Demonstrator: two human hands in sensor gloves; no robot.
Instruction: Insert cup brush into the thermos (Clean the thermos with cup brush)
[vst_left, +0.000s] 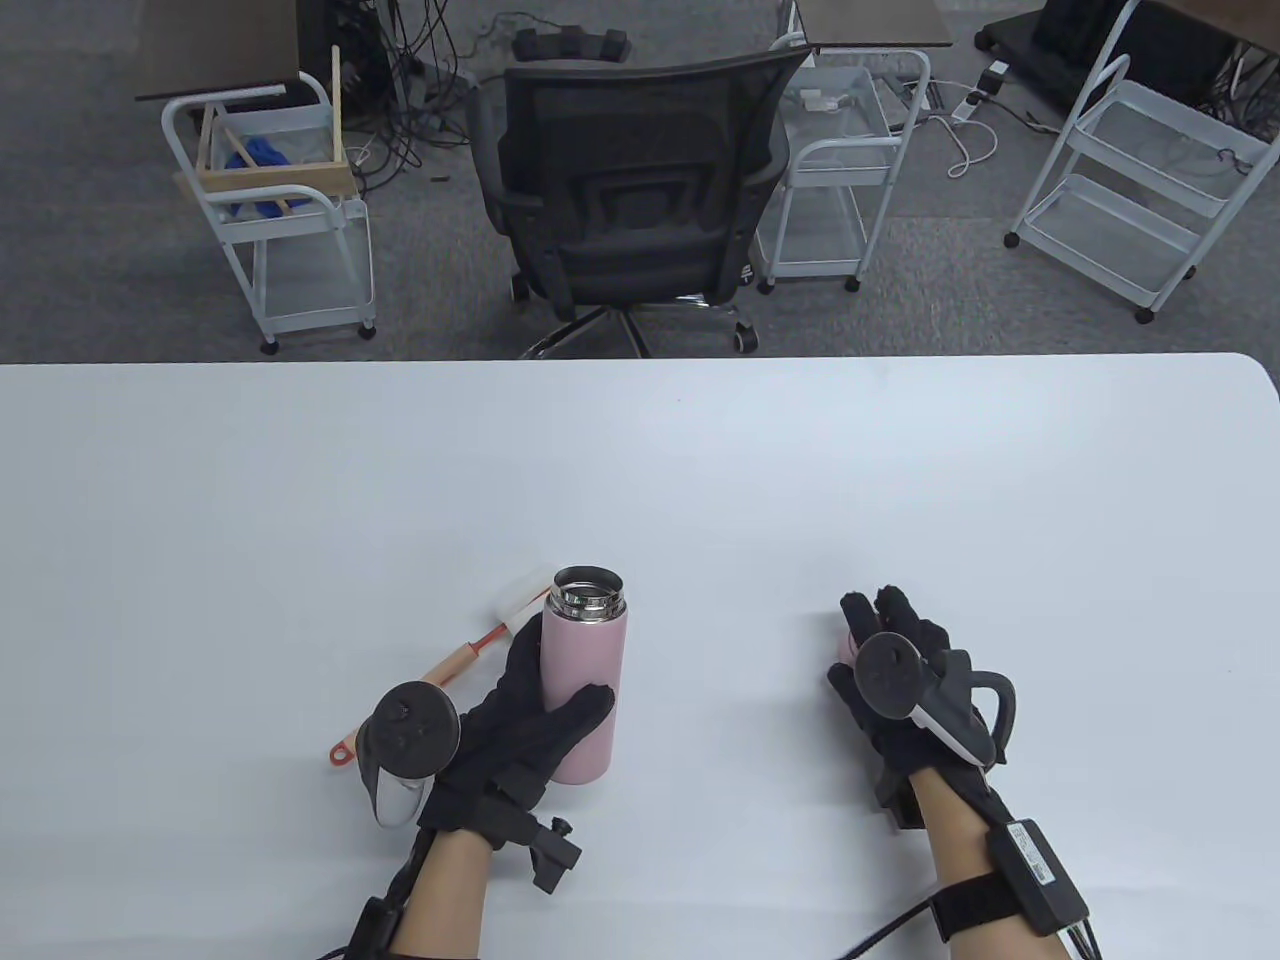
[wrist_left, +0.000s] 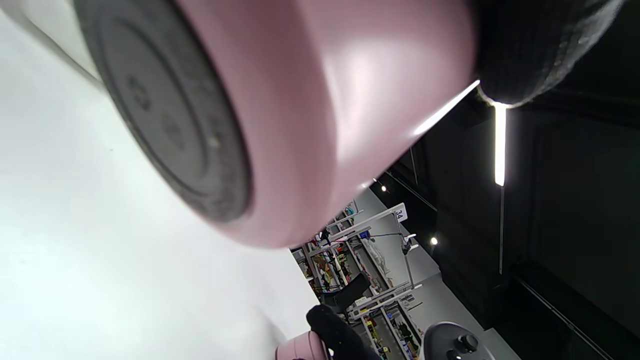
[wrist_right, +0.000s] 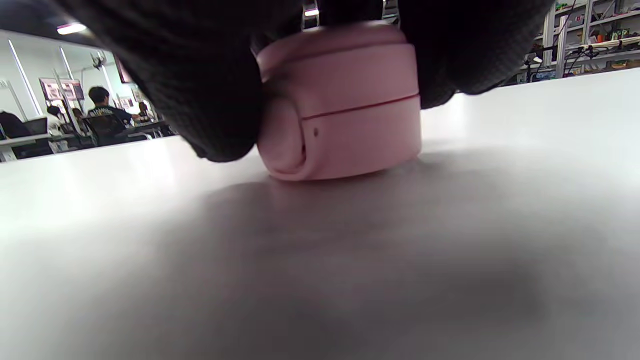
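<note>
Table view: pink thermos (vst_left: 585, 680) upright on the white bench (vst_left: 300, 500), steel mouth open, lid off. Left hand (vst_left: 520, 735) wrapped round its lower half, fingers (vst_left: 527, 650) behind the body on its left side, thumb across the front, grasping it. Brush (vst_left: 455, 665) flat on the bench just behind and left of that hand, untouched: white head beside the thermos mouth, orange handle slanting down-left to a hanging loop near the left tracker (vst_left: 405, 735). Right hand (vst_left: 900, 680) well apart to the right, palm down, fingers curved over a pink lid (vst_left: 848, 645) with only a sliver showing at the fingertips.

Left wrist view: thermos (wrist_left: 300, 110) filling the frame, grey base disc toward the camera, base seemingly tilted off the bench (wrist_left: 100, 280) though contact cannot be told. One gloved finger (wrist_left: 530, 50) pressed against the pink wall at top right. Far off at the bottom edge, the lid (wrist_left: 300, 349) with the right hand's fingers (wrist_left: 340, 335) on it.

Right wrist view: lid (wrist_right: 345, 105) sitting flat on the bench (wrist_right: 320, 260), a red seam round its side. Gloved fingers (wrist_right: 200, 85) closed in on both sides and over the top, touching it, gripping it lightly from above.
</note>
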